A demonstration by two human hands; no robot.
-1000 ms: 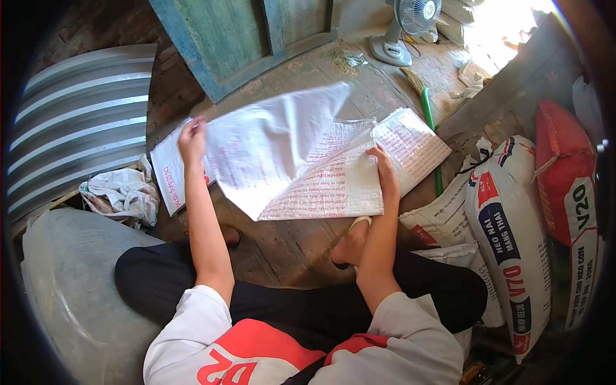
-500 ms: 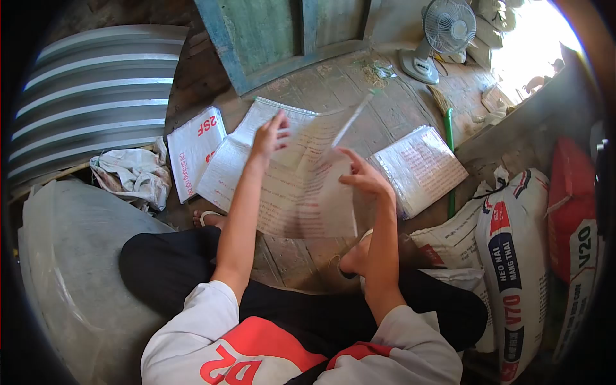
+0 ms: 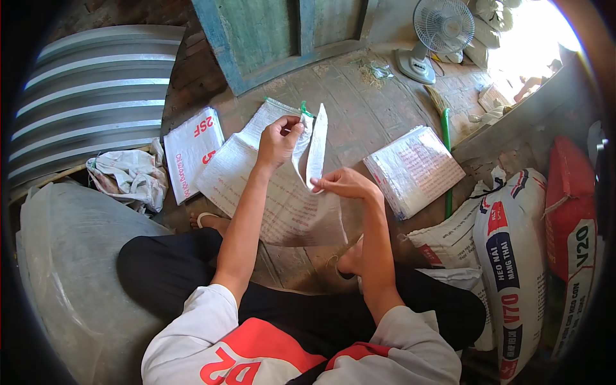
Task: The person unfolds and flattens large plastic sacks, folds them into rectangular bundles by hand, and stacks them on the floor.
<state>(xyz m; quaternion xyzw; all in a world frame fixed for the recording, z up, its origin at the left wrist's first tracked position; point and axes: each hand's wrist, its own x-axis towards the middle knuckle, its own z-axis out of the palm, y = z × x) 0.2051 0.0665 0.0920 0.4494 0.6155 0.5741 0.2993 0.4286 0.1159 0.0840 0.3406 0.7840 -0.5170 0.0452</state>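
Observation:
A white woven plastic sack with faint red print hangs between my two hands, above the floor. My left hand is closed on its upper edge, close to a bit of green at the corner. My right hand pinches the edge lower down and to the right, where a folded strip of the sack stands up. Beneath and behind it, another woven sack lies spread on the bricks, partly hidden by my left forearm.
Folded sacks with red print lie in a stack to the right, beside a green-handled broom. Another folded sack marked 2SF lies left. Full feed bags stand near my right knee. A fan stands behind.
Both hands were open-fingered around the blurred, swinging sack. Now each has closed on its edge; my left hand moved slightly right, my right hand lower and left.

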